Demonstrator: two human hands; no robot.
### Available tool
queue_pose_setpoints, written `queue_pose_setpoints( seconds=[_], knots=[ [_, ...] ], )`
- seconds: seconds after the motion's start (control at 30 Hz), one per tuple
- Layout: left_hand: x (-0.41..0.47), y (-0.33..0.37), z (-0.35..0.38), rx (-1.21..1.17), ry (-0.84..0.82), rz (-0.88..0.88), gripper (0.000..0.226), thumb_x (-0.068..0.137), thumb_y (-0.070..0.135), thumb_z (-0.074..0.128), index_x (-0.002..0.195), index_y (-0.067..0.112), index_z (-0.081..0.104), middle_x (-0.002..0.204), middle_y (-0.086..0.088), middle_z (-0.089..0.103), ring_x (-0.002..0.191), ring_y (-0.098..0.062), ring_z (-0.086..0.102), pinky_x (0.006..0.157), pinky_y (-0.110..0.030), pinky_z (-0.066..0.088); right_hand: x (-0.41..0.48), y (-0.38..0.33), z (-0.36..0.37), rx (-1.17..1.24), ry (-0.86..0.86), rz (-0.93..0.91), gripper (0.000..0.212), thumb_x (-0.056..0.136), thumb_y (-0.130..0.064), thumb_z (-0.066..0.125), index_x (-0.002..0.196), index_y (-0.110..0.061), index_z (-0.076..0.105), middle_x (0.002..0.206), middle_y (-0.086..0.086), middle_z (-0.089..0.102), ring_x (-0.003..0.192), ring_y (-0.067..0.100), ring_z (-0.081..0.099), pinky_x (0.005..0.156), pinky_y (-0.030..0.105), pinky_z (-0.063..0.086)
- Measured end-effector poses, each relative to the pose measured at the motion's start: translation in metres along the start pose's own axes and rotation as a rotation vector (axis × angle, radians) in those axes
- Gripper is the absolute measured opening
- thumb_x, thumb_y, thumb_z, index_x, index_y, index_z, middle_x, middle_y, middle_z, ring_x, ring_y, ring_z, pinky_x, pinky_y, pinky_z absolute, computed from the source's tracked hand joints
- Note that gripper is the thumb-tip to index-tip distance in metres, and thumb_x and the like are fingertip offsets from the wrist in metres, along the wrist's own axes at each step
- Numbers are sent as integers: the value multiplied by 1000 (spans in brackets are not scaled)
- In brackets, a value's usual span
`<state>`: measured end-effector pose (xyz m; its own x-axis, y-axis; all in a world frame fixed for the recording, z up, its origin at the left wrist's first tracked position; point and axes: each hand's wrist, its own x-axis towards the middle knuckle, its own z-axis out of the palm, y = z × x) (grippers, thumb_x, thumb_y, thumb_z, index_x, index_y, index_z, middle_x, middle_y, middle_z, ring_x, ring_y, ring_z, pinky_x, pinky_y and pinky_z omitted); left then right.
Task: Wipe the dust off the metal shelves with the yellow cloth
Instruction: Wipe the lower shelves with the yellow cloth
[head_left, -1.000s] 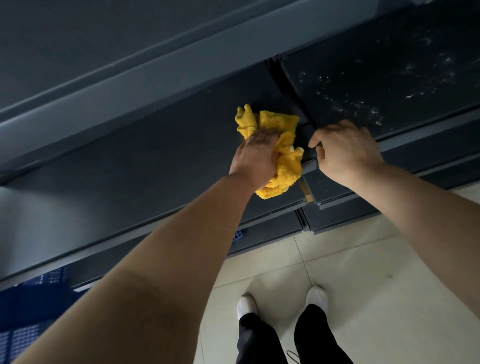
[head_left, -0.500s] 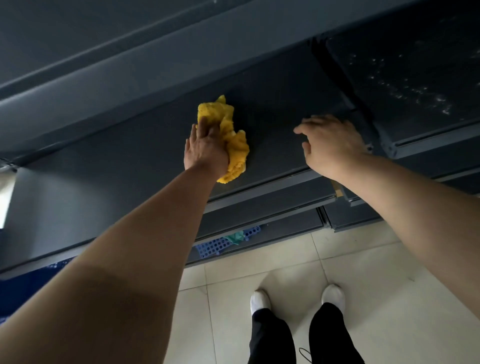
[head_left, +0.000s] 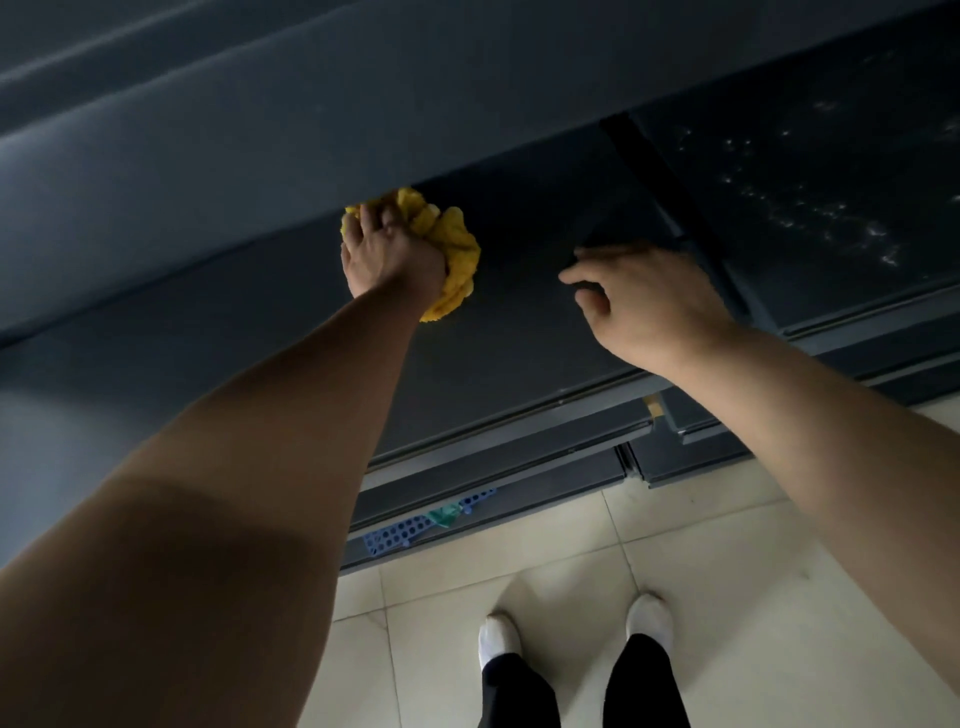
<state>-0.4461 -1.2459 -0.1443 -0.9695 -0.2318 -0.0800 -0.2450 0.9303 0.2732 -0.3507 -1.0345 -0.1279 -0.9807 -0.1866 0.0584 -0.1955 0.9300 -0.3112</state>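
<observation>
Cloth (head_left: 451, 249) bunched in left hand (head_left: 390, 255), now swept to shelf (head_left: 519, 332) back at 11 o'clock | right hand (head_left: 644, 301) loosely open, empty | dusty shelf (head_left: 810, 208) at 2 o'clock remains.

Yellow cloth (head_left: 451, 248) (bunched) under left hand (head_left: 390, 255)

Person seen from own head camera. Both forearms bare from the near edge of the frame to the wrists; no sleeves, watch, rings or gloves visible. Left hand (head_left: 390, 255) and right hand (head_left: 649, 304) uncovered, nails short and plain where the fingers show (detail limited by dim light). Legs in dark, black-looking trousers (head_left: 519, 691), cut loose at the hem. Feet in white footwear (head_left: 497, 636), smooth rounded toes, no laces or markings discernible; socks or soft shoes, cannot tell which.
</observation>
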Motion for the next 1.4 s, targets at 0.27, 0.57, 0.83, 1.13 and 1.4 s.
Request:
queue_pose_setpoints(
  seconds=[0.27,0.57,0.83,1.13,1.4],
  knots=[
    [4,76,16,-13,0,140,50,95,19,36,146,15,34,152,-4,33,140,-24,27,112,-33,22,-2,31,-8,128,-107,-4,37,99,-31,41,133,-26,53,147,-8,42,136,12,38,104,27,33],
    [-22,107,25,-1,-139,475,57,97,23,38,151,18,20,160,2,13,146,-20,11,117,-35,20,-11,47,-23,198,-84,-69,27,95,-25,50,116,-20,66,118,2,67,101,23,65,84,34,52],
    [-82,80,24,-12,-131,479,54,98,21,38,150,17,24,159,1,14,146,-21,12,118,-34,17,-42,48,-29,-93,-24,-90,24,93,-29,48,107,-25,68,113,-1,63,104,23,58,89,39,45],
    [-129,7,3,25,-159,251,53,98,23,38,149,23,22,161,4,2,147,-25,7,116,-44,22,-73,26,-29,-172,-102,-38,36,90,-13,51,123,-25,60,128,-4,59,111,21,57,90,36,41],
    [-164,-48,-4,56,-50,105,46,99,22,37,144,14,28,160,-4,10,145,-29,11,115,-44,23,-119,17,-45,-183,-74,35,35,91,-16,50,124,-25,59,131,-5,58,116,21,53,95,37,40]
  ],
)
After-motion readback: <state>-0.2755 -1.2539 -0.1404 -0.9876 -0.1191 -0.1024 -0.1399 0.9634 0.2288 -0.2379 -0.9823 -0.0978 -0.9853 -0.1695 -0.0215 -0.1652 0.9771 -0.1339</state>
